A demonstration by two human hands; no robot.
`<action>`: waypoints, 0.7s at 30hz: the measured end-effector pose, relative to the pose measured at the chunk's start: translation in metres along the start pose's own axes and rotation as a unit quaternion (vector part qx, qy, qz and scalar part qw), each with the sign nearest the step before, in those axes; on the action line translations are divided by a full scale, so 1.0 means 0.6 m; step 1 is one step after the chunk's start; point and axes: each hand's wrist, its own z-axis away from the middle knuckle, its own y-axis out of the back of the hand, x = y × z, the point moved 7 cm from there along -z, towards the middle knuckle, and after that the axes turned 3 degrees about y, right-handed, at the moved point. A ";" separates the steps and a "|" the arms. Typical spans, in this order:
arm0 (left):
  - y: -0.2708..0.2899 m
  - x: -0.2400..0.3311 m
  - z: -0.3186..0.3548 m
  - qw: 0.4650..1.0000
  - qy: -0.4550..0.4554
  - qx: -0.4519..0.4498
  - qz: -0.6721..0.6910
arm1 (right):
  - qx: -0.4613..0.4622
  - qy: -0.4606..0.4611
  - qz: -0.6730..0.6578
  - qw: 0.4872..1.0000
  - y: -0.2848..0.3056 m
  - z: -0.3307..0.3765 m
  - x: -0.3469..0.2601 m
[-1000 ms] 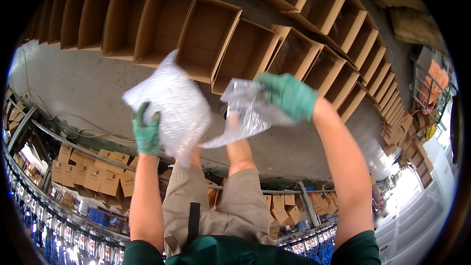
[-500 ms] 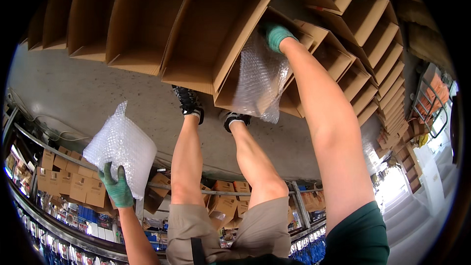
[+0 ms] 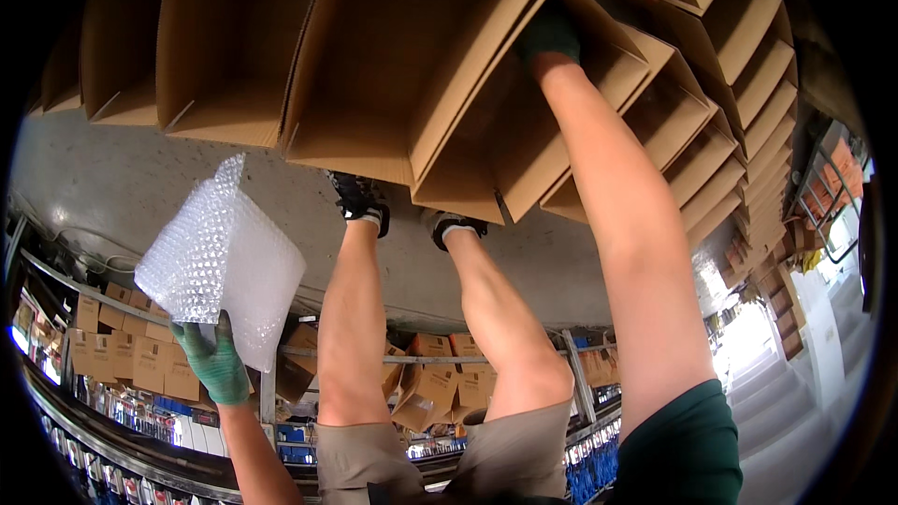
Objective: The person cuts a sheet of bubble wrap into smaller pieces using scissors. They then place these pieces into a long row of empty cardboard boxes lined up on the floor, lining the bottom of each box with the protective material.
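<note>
My left hand, in a green glove, grips the lower edge of a stack of clear bubble wrap sheets held over the floor at the left. The sheets fan upward from my fingers, the top one folded to a point. My right hand, gloved too, reaches deep into an open brown cardboard box right of centre. Shadow and the box wall hide its fingers, so what they hold does not show. Beside it on the left stands a larger open cardboard box.
More open cardboard boxes run in a row to the left, and several others stand close together at the right. My shoes are on the grey floor beside the boxes. Below lies a metal rack with small cartons.
My right hand has gone deeper into the box, and the bubble wrap sheet that hung beside it is out of sight. The sheets in my left hand have spread and shifted slightly left.
</note>
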 end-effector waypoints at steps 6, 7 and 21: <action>0.025 0.035 0.042 0.988 0.072 0.048 0.128 | -0.192 -0.070 -0.147 0.968 0.003 0.125 -0.113; 0.035 0.041 0.045 0.987 0.081 0.039 0.133 | -0.211 -0.085 -0.179 0.957 -0.028 0.153 -0.126; -0.150 0.297 0.051 0.964 0.010 -0.193 0.183 | -0.039 -0.221 -0.464 0.857 0.267 0.239 -0.123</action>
